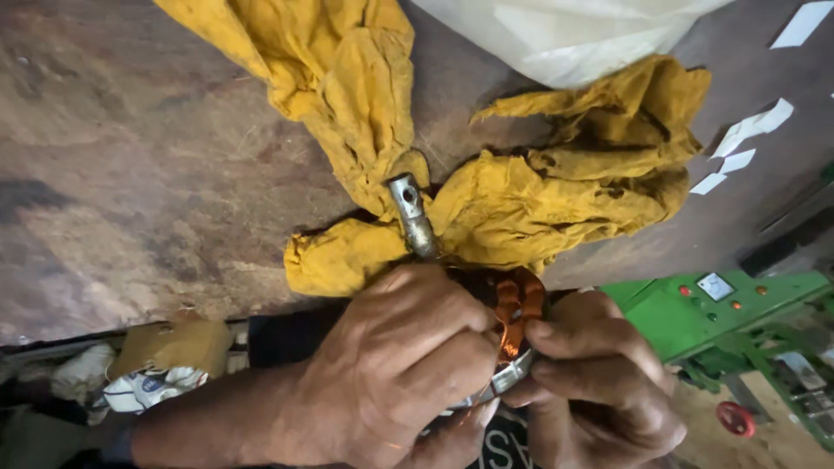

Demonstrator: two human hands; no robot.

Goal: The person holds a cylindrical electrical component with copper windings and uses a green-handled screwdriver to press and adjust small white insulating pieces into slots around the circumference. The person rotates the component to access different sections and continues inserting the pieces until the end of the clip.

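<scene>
Over a scarred wooden bench (130, 174) draped with a yellow rag (521, 191), the left hand (408, 365) clamps a copper-wound motor armature (514, 304) (steel shaft (413, 213) pointing away) while the right hand (599, 382) pinches its metal edge; a steady, firm grip seems wise

My left hand (395, 369) and right hand (599, 382) grip a copper-wound part (519, 304), metal shaft (413, 217) at frame centre, over yellow cloth (521, 200) on table (130, 156).

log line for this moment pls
left hand: grips metal shaft | right hand: pinches copper winding | yellow rag behind
</scene>
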